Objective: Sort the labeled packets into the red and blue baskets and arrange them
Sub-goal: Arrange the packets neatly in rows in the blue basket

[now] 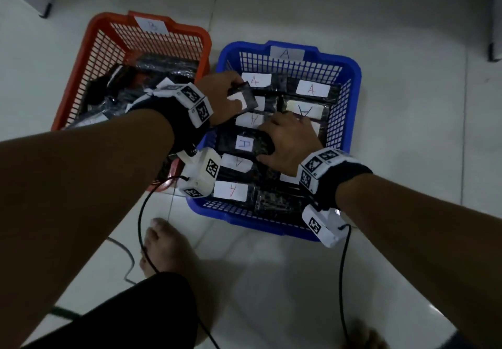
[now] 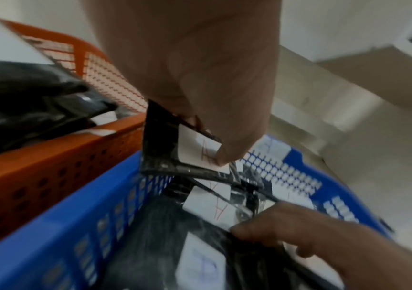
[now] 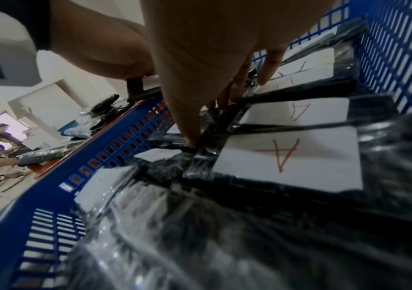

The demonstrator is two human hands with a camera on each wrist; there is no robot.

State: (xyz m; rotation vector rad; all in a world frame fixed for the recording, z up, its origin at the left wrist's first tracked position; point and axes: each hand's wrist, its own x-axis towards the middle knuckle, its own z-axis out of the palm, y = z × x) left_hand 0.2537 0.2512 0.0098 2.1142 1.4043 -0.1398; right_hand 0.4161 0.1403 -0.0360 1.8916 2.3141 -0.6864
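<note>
Your right hand (image 1: pixel 288 140) lies flat with spread fingers on the packed rows in the blue basket (image 1: pixel 353 77). Beyond it, your left hand (image 1: pixel 226 96) pinches a black packet (image 1: pixel 243 96) over that basket — thin, light and glossy, probably slippery, so grip its edge near the label. The red basket (image 1: pixel 114 22) sits farthest.

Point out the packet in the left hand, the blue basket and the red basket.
packet (image 1: pixel 242 98): head view, its white label.
blue basket (image 1: pixel 352 75): head view, right rim.
red basket (image 1: pixel 89 35): head view, left rim.
</note>
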